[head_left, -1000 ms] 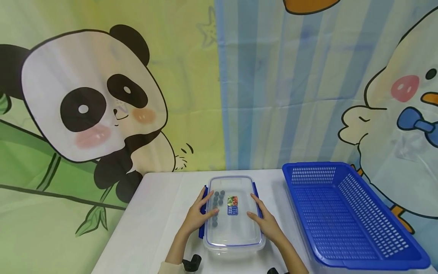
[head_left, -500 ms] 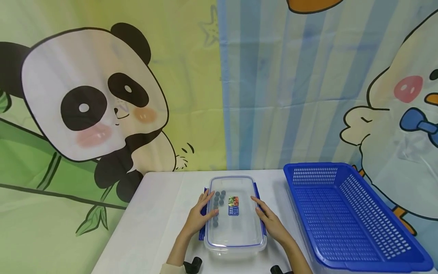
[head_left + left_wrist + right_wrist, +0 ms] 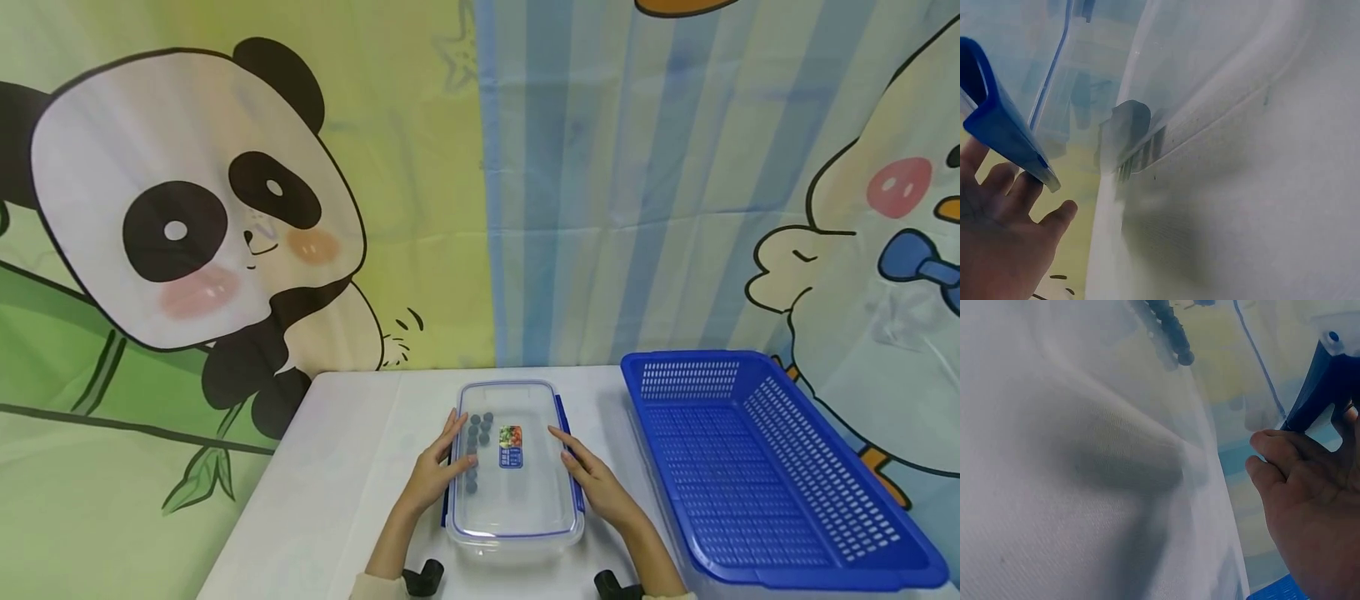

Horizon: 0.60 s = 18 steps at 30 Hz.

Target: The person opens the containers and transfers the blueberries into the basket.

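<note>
A clear rectangular food storage box point(image 3: 517, 508) lies on the white table, its clear lid edged with a blue seal. Several dark blue-grey balls point(image 3: 483, 438) show through the lid along its left side. My left hand point(image 3: 433, 471) is at the left edge, thumb over the lid and fingers at the blue side latch point(image 3: 1007, 134). That latch slants outward in the left wrist view, fingertips beneath it. Against the right side, my right hand point(image 3: 603, 492) touches the other blue latch point(image 3: 1316, 394) with extended fingers. A printed label point(image 3: 511, 447) marks the lid's middle.
A large blue perforated basket point(image 3: 765, 575) stands on the right, close to my right forearm. The white table point(image 3: 360, 467) meets a cartoon-printed cloth point(image 3: 420, 208) at its far edge. Black wrist mounts point(image 3: 424, 577) sit near both wrists.
The left latch, which stuck out sideways, has swung down and in toward the box under my left fingers. My right thumb has moved off the lid to the right edge.
</note>
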{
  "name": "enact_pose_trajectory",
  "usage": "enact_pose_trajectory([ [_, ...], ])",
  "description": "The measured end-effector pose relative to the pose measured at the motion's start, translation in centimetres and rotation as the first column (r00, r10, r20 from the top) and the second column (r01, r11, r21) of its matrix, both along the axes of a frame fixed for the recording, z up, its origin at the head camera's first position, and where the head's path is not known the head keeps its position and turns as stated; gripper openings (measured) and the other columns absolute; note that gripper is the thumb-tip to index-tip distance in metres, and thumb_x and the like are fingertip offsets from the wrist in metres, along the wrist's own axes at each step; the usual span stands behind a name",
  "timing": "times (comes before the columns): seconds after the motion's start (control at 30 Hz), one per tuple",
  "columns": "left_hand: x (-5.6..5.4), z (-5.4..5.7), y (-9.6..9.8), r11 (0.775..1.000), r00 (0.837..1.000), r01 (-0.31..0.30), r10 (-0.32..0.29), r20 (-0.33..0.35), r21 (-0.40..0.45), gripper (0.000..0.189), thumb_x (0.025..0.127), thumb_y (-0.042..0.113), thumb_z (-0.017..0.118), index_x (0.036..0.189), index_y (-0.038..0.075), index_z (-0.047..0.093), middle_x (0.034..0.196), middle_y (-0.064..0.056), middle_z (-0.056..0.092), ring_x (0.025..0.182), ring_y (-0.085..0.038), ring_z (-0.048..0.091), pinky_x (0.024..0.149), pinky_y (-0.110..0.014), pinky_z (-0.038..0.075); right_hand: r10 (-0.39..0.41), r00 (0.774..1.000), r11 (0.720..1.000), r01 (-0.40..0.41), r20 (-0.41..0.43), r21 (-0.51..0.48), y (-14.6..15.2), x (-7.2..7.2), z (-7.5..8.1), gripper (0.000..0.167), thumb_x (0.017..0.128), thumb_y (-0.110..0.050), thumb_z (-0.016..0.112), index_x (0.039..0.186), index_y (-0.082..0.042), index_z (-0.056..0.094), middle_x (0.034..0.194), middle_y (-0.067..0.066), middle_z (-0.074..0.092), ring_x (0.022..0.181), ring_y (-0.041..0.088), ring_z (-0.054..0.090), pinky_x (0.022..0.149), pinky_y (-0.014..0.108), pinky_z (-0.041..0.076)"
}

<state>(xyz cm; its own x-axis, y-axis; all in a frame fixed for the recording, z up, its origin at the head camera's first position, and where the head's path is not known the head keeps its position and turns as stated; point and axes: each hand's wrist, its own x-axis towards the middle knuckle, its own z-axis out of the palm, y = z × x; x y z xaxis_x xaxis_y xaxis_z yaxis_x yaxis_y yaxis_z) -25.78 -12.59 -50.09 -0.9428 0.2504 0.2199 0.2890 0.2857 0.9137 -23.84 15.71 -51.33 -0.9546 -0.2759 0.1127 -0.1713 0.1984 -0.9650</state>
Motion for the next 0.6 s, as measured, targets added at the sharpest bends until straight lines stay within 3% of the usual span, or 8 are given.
enact_pose_trajectory([
  [0.17, 0.1, 0.3, 0.0, 1.0, 1.0, 0.004, -0.004, 0.008, -0.017, 0.066, 0.084, 0.021, 0.068, 0.141, 0.009, 0.038, 0.151, -0.015, 0.015, 0.135, -0.034, 0.021, 0.108, -0.047, 0.026, 0.043, 0.998, 0.999, -0.043, 0.035, 0.007, 0.0, 0.8, 1.8, 0.043, 0.101, -0.028, 0.037, 0.142, -0.015, 0.038, 0.148, 0.011, 0.027, 0.136, 0.035, 0.017, 0.108, 0.059, 0.018],
  [0.33, 0.1, 0.2, 0.0, 1.0, 1.0, 0.006, -0.006, 0.017, -0.016, 0.065, 0.085, 0.021, 0.068, 0.141, 0.01, 0.038, 0.152, -0.011, 0.015, 0.136, -0.031, 0.019, 0.109, -0.046, 0.024, 0.074, 0.996, 0.997, -0.074, 0.048, 0.004, 0.1, 0.9, 2.1, 0.041, 0.102, -0.024, 0.035, 0.141, -0.014, 0.039, 0.148, 0.011, 0.028, 0.137, 0.033, 0.016, 0.109, 0.058, 0.015],
  [0.47, 0.1, 0.3, -0.1, 1.0, 1.0, 0.007, -0.007, 0.022, -0.014, 0.065, 0.085, 0.02, 0.068, 0.142, 0.011, 0.037, 0.152, -0.011, 0.015, 0.136, -0.032, 0.019, 0.109, -0.046, 0.024, 0.078, 0.997, 0.997, -0.077, 0.02, -0.026, 0.4, 0.3, 0.5, 0.039, 0.102, -0.024, 0.033, 0.14, -0.015, 0.041, 0.147, 0.01, 0.031, 0.136, 0.033, 0.018, 0.109, 0.059, 0.013],
  [0.6, 0.0, 0.4, 0.0, 1.0, 1.0, -0.001, 0.002, 0.028, -0.01, 0.066, 0.084, 0.021, 0.069, 0.141, 0.011, 0.038, 0.152, -0.01, 0.015, 0.135, -0.034, 0.02, 0.108, -0.047, 0.024, 0.03, 1.0, 1.0, -0.03, 0.004, -0.005, 0.6, -0.5, -1.1, 0.038, 0.101, -0.028, 0.036, 0.138, -0.025, 0.045, 0.145, 0.004, 0.035, 0.134, 0.029, 0.025, 0.109, 0.055, 0.021],
])
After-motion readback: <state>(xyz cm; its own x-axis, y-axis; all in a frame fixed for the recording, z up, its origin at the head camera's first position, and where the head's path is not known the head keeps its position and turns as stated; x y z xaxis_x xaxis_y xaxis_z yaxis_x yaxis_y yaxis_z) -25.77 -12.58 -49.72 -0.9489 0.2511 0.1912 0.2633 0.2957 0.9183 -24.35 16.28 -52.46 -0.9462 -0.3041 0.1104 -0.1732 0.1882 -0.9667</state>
